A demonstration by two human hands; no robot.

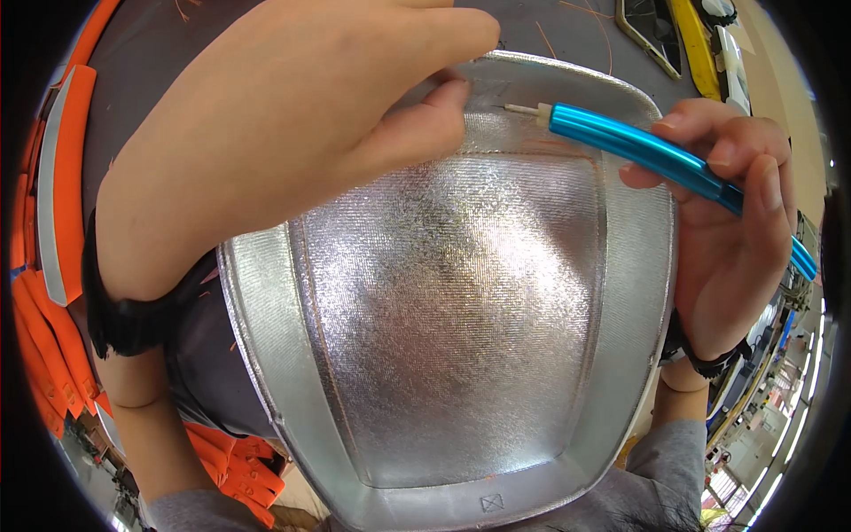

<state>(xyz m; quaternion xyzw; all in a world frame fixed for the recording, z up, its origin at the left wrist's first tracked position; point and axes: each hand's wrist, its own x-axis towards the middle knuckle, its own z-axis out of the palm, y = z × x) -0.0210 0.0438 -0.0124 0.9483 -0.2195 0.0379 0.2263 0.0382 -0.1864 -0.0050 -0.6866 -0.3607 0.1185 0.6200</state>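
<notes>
A large shiny silver panel of woven, reflective fabric with a stitched border fills the middle of the view, held up close. My left hand grips its upper left edge, thumb pressed on the silver surface near the top seam. My right hand holds a metallic blue pen-shaped tool with a thin pale tip. The tip points left and touches the top band of the panel, close to my left thumb. A black band sits on each wrist.
Orange and silver fabric pieces lie stacked at the left on a dark grey work surface. More orange pieces show at the lower left. Yellow and white objects sit at the top right.
</notes>
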